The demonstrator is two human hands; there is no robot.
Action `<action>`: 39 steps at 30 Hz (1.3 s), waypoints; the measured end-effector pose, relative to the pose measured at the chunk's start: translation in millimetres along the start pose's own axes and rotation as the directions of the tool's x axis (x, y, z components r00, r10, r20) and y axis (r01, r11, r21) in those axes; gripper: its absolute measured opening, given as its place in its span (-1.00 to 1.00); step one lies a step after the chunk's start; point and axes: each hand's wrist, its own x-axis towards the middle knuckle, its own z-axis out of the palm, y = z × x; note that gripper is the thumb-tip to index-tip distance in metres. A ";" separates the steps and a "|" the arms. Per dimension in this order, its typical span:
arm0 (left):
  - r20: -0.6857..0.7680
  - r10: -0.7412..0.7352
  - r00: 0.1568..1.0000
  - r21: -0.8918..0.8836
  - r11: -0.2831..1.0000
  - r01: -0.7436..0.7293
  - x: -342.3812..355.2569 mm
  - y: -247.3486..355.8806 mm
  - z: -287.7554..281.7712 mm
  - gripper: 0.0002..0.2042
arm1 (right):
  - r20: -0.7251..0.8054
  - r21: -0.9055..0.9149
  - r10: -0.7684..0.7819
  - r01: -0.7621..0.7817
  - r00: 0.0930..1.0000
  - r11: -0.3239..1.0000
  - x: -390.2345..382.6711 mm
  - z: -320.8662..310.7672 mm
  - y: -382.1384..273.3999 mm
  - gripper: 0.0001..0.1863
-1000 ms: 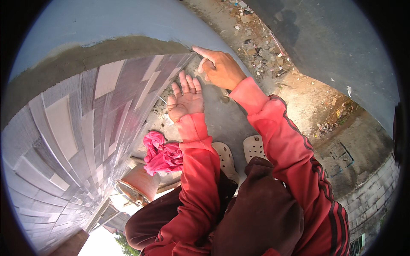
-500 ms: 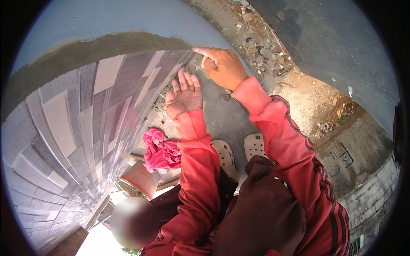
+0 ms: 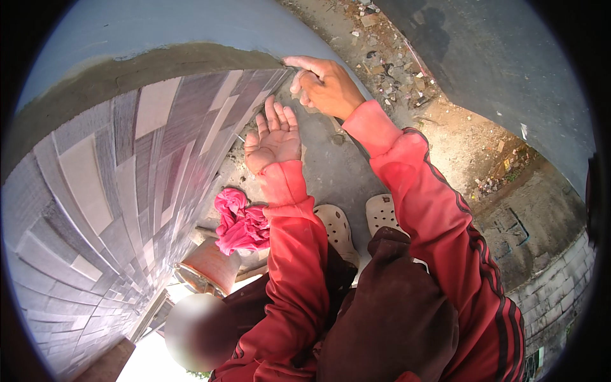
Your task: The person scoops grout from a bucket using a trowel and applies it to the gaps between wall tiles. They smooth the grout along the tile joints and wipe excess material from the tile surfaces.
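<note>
My right hand (image 3: pixel 328 88) is at the far corner of the tiled wall (image 3: pixel 143 165). Its index finger stretches out, the tip at the end of the grey mortar strip (image 3: pixel 184 62) along the wall's upper edge. The other fingers bend loosely below, and nothing shows in them. Lower and to the left, my left hand (image 3: pixel 273 141) is held palm up beside the tiles, open, with fingers extended and nothing on it. Pale dust marks the fingers of both hands.
On the ground by the wall lies a crumpled pink cloth (image 3: pixel 242 223), with an orange bucket (image 3: pixel 209 264) nearer me. Rubble (image 3: pixel 398 76) is scattered at the far right beside a dark grey panel (image 3: pixel 503 70). My feet are in beige clogs (image 3: pixel 335 232) on concrete.
My right hand has shifted slightly up and left in the picture, and its curled fingers have loosened. The left hand stays palm up, nearly in place.
</note>
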 end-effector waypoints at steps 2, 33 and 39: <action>-0.010 0.005 1.000 -0.003 1.000 -0.005 -1.1 -1.3 1.6 -0.38 | -0.002 0.089 0.004 -0.003 1.000 0.996 -0.2 -0.2 2.0 -0.58; 0.272 -0.218 0.937 -0.112 0.960 0.255 3.7 20.7 -14.7 -0.49 | 0.171 0.964 0.060 -0.180 0.983 0.194 -49.4 72.1 -19.6 -0.12; 0.010 0.004 1.000 0.065 0.998 -0.004 3.7 4.4 -4.2 -0.40 | 0.076 0.953 0.214 -0.134 0.974 0.273 -35.6 57.2 3.0 -0.14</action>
